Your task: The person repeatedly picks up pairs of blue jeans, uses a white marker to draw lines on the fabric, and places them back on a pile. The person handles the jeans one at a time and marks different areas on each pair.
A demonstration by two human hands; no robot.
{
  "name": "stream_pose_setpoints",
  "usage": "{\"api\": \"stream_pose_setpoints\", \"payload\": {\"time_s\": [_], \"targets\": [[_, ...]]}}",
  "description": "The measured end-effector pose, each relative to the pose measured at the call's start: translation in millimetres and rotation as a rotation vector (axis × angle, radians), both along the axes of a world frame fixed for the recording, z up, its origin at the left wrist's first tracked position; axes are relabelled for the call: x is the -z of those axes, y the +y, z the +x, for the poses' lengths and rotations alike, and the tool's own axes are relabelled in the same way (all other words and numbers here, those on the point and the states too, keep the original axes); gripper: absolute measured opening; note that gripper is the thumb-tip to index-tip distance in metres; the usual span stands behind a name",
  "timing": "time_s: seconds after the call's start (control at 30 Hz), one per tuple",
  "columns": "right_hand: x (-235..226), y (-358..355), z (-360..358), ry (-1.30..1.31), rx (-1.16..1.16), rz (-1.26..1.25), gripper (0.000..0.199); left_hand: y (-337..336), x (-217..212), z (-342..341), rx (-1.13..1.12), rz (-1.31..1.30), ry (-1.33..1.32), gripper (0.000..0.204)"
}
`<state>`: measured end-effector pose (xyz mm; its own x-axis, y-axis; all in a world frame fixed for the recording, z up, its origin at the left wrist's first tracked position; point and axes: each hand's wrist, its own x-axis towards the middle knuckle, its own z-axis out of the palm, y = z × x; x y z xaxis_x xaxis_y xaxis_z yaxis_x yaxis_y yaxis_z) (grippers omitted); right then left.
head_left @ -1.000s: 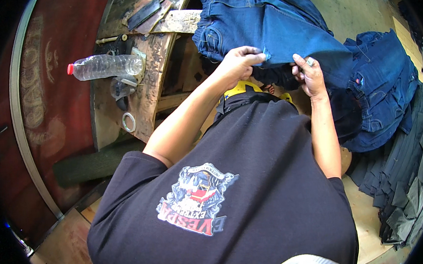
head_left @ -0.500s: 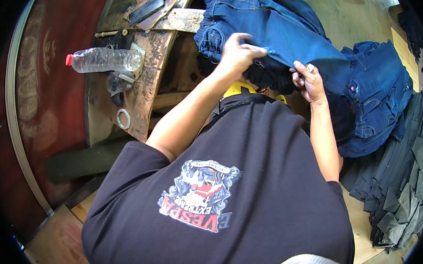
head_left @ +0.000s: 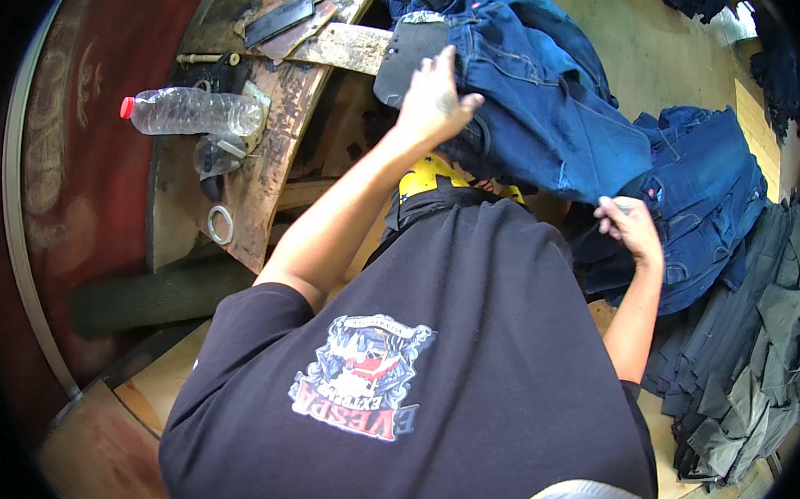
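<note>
A pair of blue jeans with an elastic-looking waist lies spread across the far middle in front of me. My left hand has its fingers stretched and thumb apart, over the near edge of a flat dark plate beside the jeans. Nothing shows in its grasp. Lower right, my right hand has its fingers curled, and the fingertips pinch the near edge of the jeans. Just right of that hand lies a pile of more blue jeans.
On the left, a worn wooden bench holds a clear plastic bottle with a red cap, a phone and a tape roll. Stacked dark grey cloth lies at the right. A reddish wall bounds the left.
My left hand has come off the denim and opened. The jeans have shifted, uncovering the dark plate. My right hand has moved right and nearer to me, drawing the cloth edge along.
</note>
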<state>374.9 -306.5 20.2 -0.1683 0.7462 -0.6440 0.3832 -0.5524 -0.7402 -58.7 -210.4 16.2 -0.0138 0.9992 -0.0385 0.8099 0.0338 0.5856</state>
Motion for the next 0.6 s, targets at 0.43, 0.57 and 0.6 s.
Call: {"api": "stream_pose_setpoints", "payload": {"time_s": [0.43,0.57,0.6], "targets": [[80,-51,112,-0.809,0.412,0.530,0.049,92,0,88,-0.395,-0.807,-1.352,0.061],[73,-118,152,-1.132,0.374,0.208,0.044,9,5,161,-0.179,-0.820,-1.087,0.052],[72,-125,160,-1.182,0.353,0.072,0.044,-6,7,167,-0.104,-0.697,-1.059,0.048]]}}
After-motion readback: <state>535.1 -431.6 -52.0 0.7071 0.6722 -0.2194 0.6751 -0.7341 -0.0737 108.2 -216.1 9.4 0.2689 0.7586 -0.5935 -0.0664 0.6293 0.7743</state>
